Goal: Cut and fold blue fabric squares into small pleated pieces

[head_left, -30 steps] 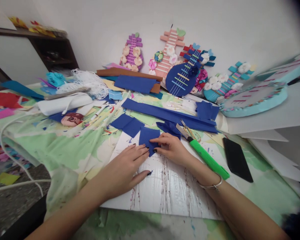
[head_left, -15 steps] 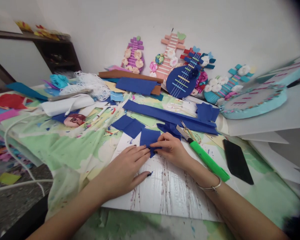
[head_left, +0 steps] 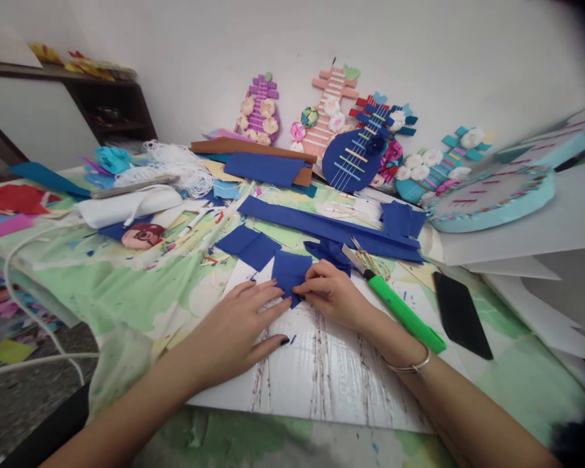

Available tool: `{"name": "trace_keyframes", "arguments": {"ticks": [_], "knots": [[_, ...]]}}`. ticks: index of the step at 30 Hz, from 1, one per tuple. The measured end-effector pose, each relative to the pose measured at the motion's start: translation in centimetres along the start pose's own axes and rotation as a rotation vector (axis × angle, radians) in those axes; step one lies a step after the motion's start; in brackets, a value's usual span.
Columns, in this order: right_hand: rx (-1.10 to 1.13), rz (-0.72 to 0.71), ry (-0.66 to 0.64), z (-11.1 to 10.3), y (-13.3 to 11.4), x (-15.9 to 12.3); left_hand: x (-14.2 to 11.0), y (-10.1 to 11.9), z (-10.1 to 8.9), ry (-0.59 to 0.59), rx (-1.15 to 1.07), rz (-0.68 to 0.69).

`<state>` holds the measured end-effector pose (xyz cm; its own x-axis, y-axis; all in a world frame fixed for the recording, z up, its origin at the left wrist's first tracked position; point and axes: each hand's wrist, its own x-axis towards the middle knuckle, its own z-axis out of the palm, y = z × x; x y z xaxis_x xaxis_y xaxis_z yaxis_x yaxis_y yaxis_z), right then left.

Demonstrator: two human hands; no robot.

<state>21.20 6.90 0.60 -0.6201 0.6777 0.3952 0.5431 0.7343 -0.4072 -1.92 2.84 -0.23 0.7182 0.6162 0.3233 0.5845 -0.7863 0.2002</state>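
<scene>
A small square of dark blue paper (head_left: 291, 268), which looks like crepe paper, lies on a white, scored board (head_left: 341, 383). My left hand (head_left: 241, 325) rests flat on the board with its fingers stretched out, the fingertips at the square's lower left edge. At the lower right edge, my right hand (head_left: 332, 292) pinches the paper between thumb and fingers; part of that edge is hidden behind them. More blue pieces (head_left: 248, 247) lie just beyond, and a crumpled blue piece (head_left: 327, 252) is behind my right hand. Beside my right forearm is a green utility knife (head_left: 404, 312), blade out.
Scissors (head_left: 368, 257) lie past the knife, and a black phone (head_left: 462, 315) is to the right. A long blue strip (head_left: 329, 227) crosses the table. Decorated lute shapes (head_left: 353, 159) lean on the wall. White string (head_left: 175, 169) and scraps fill the left; a white cable (head_left: 34, 305) hangs there.
My left hand has slid slightly left, with its fingers further apart, uncovering more of the blue square. My right hand keeps its pinch at almost the same spot.
</scene>
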Motion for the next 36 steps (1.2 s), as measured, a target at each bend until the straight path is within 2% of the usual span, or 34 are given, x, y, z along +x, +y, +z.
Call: {"name": "trace_keyframes", "arguments": {"ticks": [8, 11, 15, 20, 28, 36], "knots": [[0.032, -0.153, 0.076, -0.1, -0.7, 0.2, 0.4, -0.4, -0.5, -0.040, 0.026, 0.013], [0.063, -0.202, 0.062, -0.1, -0.9, 0.1, 0.8, -0.9, -0.7, -0.048, 0.010, 0.020], [0.044, -0.191, -0.016, -0.3, -1.1, 0.1, 1.0, -1.8, -0.9, -0.037, -0.019, 0.029], [-0.010, -0.192, -0.036, -0.4, -1.4, 0.1, 1.0, -2.5, -1.4, -0.059, -0.041, 0.075], [-0.120, -0.183, -0.110, -0.5, -1.9, 0.2, 1.3, -3.9, -2.6, -0.169, 0.023, 0.226], [-0.143, -0.204, -0.139, -0.5, -1.9, 0.2, 2.0, -5.5, -3.8, -0.253, 0.050, 0.276]]}}
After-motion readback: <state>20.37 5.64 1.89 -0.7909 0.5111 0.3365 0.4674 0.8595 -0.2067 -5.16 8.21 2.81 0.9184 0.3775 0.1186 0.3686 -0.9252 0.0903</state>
